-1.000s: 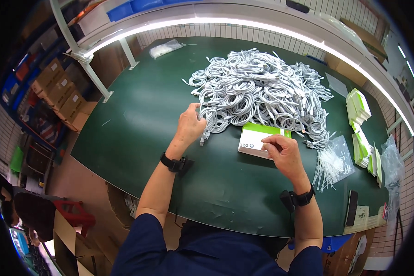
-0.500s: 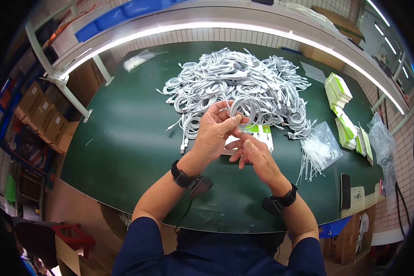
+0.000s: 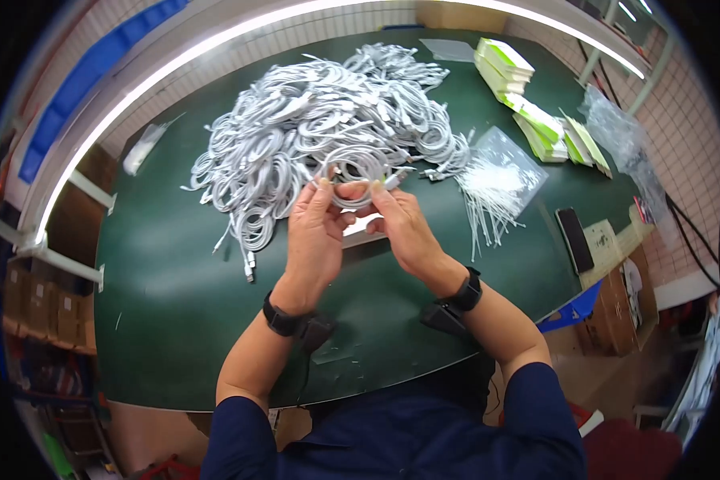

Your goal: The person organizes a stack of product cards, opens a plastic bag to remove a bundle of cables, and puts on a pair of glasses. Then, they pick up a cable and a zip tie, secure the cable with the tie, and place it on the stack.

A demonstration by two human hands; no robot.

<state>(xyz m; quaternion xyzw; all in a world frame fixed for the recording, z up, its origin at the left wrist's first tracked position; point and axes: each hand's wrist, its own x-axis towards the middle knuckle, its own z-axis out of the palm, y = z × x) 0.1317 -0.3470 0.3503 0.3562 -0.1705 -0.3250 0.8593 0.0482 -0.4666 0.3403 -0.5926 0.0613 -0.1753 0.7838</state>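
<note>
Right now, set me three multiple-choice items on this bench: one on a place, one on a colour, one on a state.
1. Where do the green and white boxes lie?
A. At the table's far right
B. At the near left edge
C. Under the cable pile

2. What colour is the table top?
A. Grey
B. Dark green
C. Brown

3. How is the coiled white cable held?
A. It lies untouched on the table
B. One hand alone pins it flat
C. Both hands hold it up together

Answers:
1. A, the stacks sit at the far right, beyond the clear bag of white ties.
2. B, the bare surface around the pile of white cables is dark green.
3. C, the left hand and the right hand both grip the coil, raised above the table.
</note>
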